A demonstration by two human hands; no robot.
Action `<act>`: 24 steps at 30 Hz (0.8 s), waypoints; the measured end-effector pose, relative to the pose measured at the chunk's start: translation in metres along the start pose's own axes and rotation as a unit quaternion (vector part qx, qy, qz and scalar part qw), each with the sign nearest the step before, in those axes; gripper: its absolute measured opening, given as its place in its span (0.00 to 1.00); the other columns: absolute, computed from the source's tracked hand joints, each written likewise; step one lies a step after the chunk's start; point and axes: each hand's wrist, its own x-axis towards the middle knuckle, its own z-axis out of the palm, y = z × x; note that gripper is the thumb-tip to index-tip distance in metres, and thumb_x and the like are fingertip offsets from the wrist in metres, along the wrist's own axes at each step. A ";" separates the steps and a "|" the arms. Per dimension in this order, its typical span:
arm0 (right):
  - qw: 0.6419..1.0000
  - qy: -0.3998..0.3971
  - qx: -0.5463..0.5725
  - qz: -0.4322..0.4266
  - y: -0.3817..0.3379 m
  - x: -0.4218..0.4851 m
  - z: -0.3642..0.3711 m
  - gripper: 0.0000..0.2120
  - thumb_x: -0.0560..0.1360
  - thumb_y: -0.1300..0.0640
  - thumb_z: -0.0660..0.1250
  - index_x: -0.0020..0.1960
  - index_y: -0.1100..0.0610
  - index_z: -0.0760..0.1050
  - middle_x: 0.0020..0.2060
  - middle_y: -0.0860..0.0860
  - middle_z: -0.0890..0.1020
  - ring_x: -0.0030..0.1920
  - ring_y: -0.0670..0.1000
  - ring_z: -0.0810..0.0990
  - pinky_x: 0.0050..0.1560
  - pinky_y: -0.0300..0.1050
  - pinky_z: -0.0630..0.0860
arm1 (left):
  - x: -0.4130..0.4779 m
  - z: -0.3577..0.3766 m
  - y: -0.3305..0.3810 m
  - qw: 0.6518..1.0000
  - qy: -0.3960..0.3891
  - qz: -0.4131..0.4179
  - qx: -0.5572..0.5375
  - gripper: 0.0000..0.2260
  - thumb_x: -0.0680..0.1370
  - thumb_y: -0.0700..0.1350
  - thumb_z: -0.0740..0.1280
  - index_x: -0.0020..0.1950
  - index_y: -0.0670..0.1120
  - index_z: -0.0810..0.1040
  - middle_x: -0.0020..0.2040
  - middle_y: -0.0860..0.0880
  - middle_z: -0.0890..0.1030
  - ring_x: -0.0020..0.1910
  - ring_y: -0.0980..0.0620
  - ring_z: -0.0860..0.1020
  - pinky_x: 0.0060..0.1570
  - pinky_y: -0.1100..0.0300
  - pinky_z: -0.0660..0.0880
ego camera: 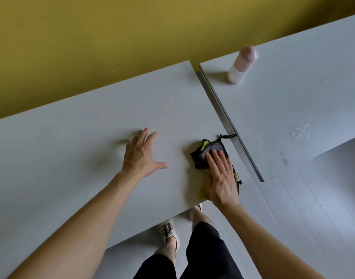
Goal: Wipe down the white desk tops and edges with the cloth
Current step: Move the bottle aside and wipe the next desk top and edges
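two desks [92, 137] side by side; we press the cloth [207, 153] flat under our right hand [222, 178], fingers straight and together, near the front right corner; left hand [141, 156] spread on the top; cloth looks soft, light, likely bunches; best pressed with the palm.
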 end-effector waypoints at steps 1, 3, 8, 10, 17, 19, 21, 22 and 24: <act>1.000 -0.006 -0.002 -0.009 0.002 0.008 0.000 0.32 0.83 0.57 0.60 0.87 0.52 0.61 0.87 0.53 0.61 0.88 0.55 0.51 0.85 0.65 0.55 | 0.014 -0.003 0.005 1.000 0.002 -0.003 0.019 0.61 0.65 0.69 0.83 0.89 0.55 0.53 0.90 0.47 0.47 0.89 0.46 0.46 0.85 0.46 0.52; 1.000 -0.020 0.000 -0.025 0.005 0.033 -0.002 0.32 0.84 0.58 0.60 0.88 0.51 0.59 0.87 0.52 0.58 0.88 0.54 0.49 0.86 0.64 0.52 | 0.042 -0.008 0.011 0.997 0.000 -0.020 0.077 0.69 0.61 0.72 0.82 0.89 0.57 0.41 0.89 0.46 0.39 0.88 0.43 0.40 0.86 0.41 0.50; 0.998 -0.011 0.014 -0.057 -0.004 0.141 -0.002 0.30 0.85 0.54 0.57 0.87 0.53 0.62 0.86 0.55 0.61 0.88 0.58 0.54 0.86 0.62 0.51 | 0.078 -0.014 0.021 0.984 -0.058 -0.083 0.148 0.77 0.56 0.74 0.83 0.87 0.56 0.33 0.88 0.43 0.33 0.87 0.37 0.35 0.83 0.30 0.52; 0.998 0.000 0.016 -0.065 -0.013 0.197 0.002 0.29 0.85 0.54 0.60 0.86 0.54 0.62 0.86 0.56 0.62 0.87 0.59 0.55 0.87 0.62 0.51 | 0.080 -0.014 0.026 0.980 -0.063 -0.089 0.164 0.77 0.56 0.74 0.83 0.87 0.55 0.34 0.88 0.42 0.35 0.87 0.36 0.37 0.82 0.30 0.54; 0.998 -0.025 0.032 -0.052 -0.046 0.362 0.011 0.30 0.84 0.58 0.58 0.86 0.55 0.61 0.87 0.56 0.60 0.87 0.59 0.54 0.85 0.61 0.54 | 0.080 -0.016 0.023 0.977 -0.066 -0.084 0.183 0.75 0.60 0.76 0.80 0.86 0.55 0.29 0.87 0.42 0.31 0.87 0.36 0.35 0.83 0.32 0.54; 0.998 0.001 0.054 -0.032 -0.044 0.354 0.011 0.28 0.85 0.55 0.59 0.85 0.56 0.64 0.86 0.56 0.63 0.86 0.61 0.58 0.83 0.61 0.60 | 0.079 -0.014 0.023 0.977 -0.069 -0.081 0.185 0.75 0.60 0.76 0.80 0.85 0.55 0.28 0.87 0.42 0.31 0.87 0.36 0.35 0.83 0.32 0.54; 0.997 0.022 0.078 0.011 -0.034 0.320 0.008 0.27 0.86 0.52 0.61 0.84 0.57 0.65 0.85 0.56 0.64 0.82 0.63 0.64 0.81 0.60 0.64 | 0.079 -0.015 0.024 0.977 -0.065 -0.083 0.185 0.76 0.58 0.77 0.80 0.86 0.55 0.29 0.87 0.41 0.32 0.87 0.36 0.36 0.83 0.32 0.56; 0.996 0.027 0.079 0.033 -0.028 0.296 0.005 0.28 0.86 0.53 0.62 0.84 0.57 0.64 0.85 0.56 0.64 0.80 0.63 0.66 0.80 0.60 0.66 | 0.078 -0.015 0.026 0.977 -0.064 -0.082 0.186 0.76 0.58 0.77 0.80 0.86 0.55 0.30 0.87 0.41 0.33 0.87 0.35 0.37 0.83 0.33 0.57; 0.996 0.035 0.062 0.050 -0.016 0.248 0.000 0.29 0.84 0.57 0.65 0.84 0.58 0.64 0.85 0.58 0.64 0.77 0.64 0.69 0.79 0.61 0.68 | 0.077 -0.015 0.027 0.977 -0.065 -0.083 0.183 0.77 0.57 0.77 0.80 0.86 0.55 0.31 0.87 0.41 0.33 0.87 0.36 0.36 0.83 0.33 0.57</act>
